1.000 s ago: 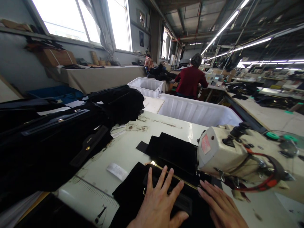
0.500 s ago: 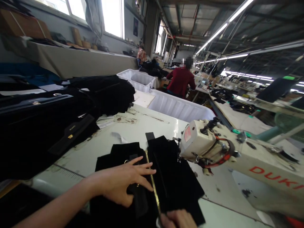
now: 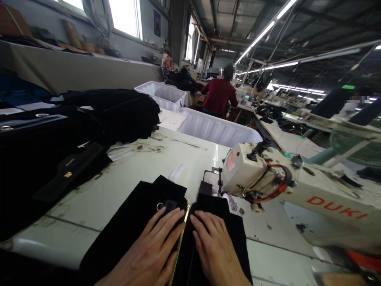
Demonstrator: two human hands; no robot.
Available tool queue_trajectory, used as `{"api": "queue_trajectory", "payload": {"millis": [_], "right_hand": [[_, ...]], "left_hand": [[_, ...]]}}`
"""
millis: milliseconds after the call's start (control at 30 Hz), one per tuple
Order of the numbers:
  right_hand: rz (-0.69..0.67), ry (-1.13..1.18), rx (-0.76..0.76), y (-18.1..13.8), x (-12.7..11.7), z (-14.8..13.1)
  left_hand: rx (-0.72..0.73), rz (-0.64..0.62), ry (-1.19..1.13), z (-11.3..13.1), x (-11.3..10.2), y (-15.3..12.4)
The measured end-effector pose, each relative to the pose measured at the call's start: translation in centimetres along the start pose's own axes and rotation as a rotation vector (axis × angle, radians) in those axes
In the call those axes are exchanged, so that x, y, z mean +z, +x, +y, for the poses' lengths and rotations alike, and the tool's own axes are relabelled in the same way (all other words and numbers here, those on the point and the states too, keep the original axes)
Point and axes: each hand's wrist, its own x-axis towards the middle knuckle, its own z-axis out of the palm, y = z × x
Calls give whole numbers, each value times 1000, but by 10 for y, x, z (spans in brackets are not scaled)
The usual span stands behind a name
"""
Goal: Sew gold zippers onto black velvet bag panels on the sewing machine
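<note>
Two black fabric panels [image 3: 119,234] lie on the sewing table, joined by a gold-toothed zipper [image 3: 187,212] running away from me. My left hand [image 3: 157,246] rests flat on the left panel, fingertips along the zipper's edge. Just beyond those fingers are a small gold ring [image 3: 160,206] and a black tab. On the right panel, my right hand [image 3: 212,242] lies with its fingers stretched out, close beside the zipper. A dark strip end [image 3: 205,188] sticks out past the panel, by the needle area of the sewing machine [image 3: 242,163].
Black pieces are heaped [image 3: 125,111] at the left, with a gold-clasped strap [image 3: 70,171] on the near side. White plastic bins [image 3: 220,129] stand behind the table. A person in dark red [image 3: 220,97] works farther back. A green fan [image 3: 354,145] is at the right.
My right hand has gone from pinching the zipper's near end to lying flat on the right panel. My left hand has drawn nearer to me. The fabric has shifted and the strip now sits beside the machine's needle area.
</note>
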Motion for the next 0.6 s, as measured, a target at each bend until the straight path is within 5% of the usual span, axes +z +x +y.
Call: {"api": "queue_trajectory", "payload": {"millis": [133, 367, 600], "right_hand": [[-58, 62, 4, 1, -2, 1], [-111, 123, 139, 42, -10, 22], [-189, 200, 14, 57, -35, 8]], "left_hand": [[65, -5, 127, -8, 6, 3], [-62, 59, 78, -8, 12, 3], [-44, 312, -26, 0, 28, -13]]}}
